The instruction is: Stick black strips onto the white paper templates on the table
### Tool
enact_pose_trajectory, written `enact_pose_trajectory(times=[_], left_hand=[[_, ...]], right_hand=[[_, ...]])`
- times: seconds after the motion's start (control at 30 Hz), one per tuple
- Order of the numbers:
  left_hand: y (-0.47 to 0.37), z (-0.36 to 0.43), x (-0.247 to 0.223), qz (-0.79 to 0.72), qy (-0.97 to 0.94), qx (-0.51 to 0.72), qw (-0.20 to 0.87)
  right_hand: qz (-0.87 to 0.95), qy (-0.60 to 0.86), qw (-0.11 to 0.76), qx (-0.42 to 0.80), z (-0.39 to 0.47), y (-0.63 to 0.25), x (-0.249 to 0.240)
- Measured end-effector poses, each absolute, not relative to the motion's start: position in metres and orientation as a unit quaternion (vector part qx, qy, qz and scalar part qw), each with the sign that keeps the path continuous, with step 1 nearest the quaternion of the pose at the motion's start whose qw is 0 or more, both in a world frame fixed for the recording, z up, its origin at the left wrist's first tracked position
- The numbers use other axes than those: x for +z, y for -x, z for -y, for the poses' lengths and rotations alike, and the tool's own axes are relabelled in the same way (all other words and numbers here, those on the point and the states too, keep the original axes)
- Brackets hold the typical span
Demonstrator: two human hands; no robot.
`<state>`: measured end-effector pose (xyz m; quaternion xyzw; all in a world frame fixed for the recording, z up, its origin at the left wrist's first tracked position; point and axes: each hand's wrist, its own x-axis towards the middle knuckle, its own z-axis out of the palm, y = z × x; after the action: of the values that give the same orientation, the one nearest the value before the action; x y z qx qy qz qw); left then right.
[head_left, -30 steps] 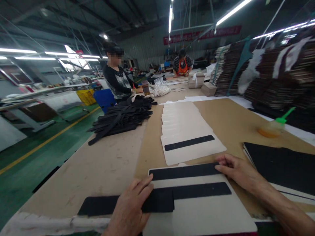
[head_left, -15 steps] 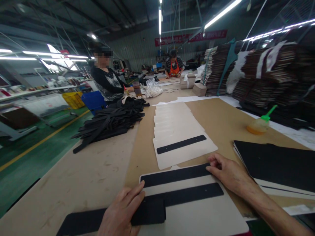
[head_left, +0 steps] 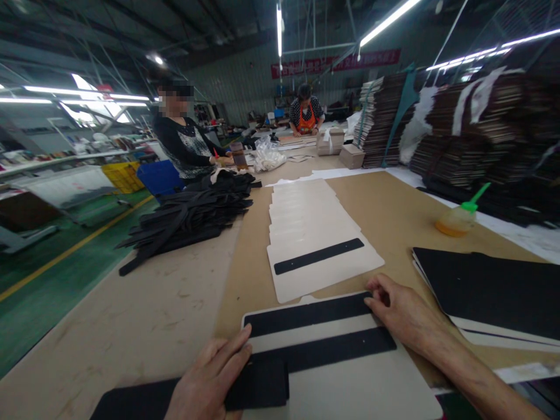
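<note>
Workshop: factory hall under strip lights, green floor at 9 o'clock, a red banner (head_left: 335, 62) on the far wall at 12 o'clock.
Table: long worktable (head_left: 149, 326) covered in brown board, running from 6 o'clock toward 12 o'clock.
Stacks: tall piles of dark sheets (head_left: 459, 128) line the table's edge at 2 o'clock.
Co-workers: one person in a dark top (head_left: 186, 146) stands at 11 o'clock beside the table; another in an orange apron (head_left: 305, 116) bends over the far end at 12 o'clock.
Strap heap: loose pile of black strips (head_left: 192, 216) lies at 10 o'clock.
Black sheets: flat stack of black panels (head_left: 490, 289) rests at 3 o'clock, just beside the right forearm.
Cream row: overlapping cream cards (head_left: 306, 227) stretch toward 12 o'clock; the nearest carries one black strip (head_left: 318, 256).
Near card: cream card (head_left: 350, 385) lies at 6 o'clock between both hands, bearing an upper black band (head_left: 306, 313) and a lower black band (head_left: 324, 350).
Glue bottle: squat amber bottle with green nozzle (head_left: 459, 217) stands at 2 o'clock.
Right hand: right hand (head_left: 405, 315) lies flat, fingers uncurled, fingertips pressing the upper band's right end; it grasps nothing.
Left hand: left hand (head_left: 207, 382) rests palm down, fingers spread, on a loose black piece (head_left: 258, 385) at the card's left edge; no clenching.
</note>
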<state>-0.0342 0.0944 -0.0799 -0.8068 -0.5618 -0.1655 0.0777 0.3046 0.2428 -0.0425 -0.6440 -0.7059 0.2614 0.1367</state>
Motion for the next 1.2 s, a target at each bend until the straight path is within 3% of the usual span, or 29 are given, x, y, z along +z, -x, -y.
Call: enact_pose_trajectory(times=[0.37,0.57,0.77,0.93,1.07,1.2], left_hand=[[0.035,-0.095,-0.080,0.558,0.810,-0.155,0.093],[0.036,-0.095,-0.082,0.567,0.802,-0.185,0.046],[0.015,-0.099,-0.046,0.640,0.760,-0.094,-0.053],[-0.013,-0.112,-0.023,0.654,0.756,0.001,-0.024],[-0.019,-0.114,-0.025,0.661,0.750,0.010,-0.024],[-0.013,-0.113,-0.031,0.667,0.743,-0.028,-0.042]], right_hand=[[0.716,0.650,0.095,0.236,-0.241,-0.303,-0.035],[0.789,0.574,0.103,0.196,-0.243,-0.307,-0.040],[0.858,0.513,-0.010,0.016,-0.227,-0.301,-0.038],[0.899,0.392,-0.005,-0.193,-0.206,-0.282,-0.043],[0.896,0.377,-0.076,-0.224,-0.207,-0.266,-0.047],[0.895,0.388,-0.081,-0.204,-0.212,-0.269,-0.048]])
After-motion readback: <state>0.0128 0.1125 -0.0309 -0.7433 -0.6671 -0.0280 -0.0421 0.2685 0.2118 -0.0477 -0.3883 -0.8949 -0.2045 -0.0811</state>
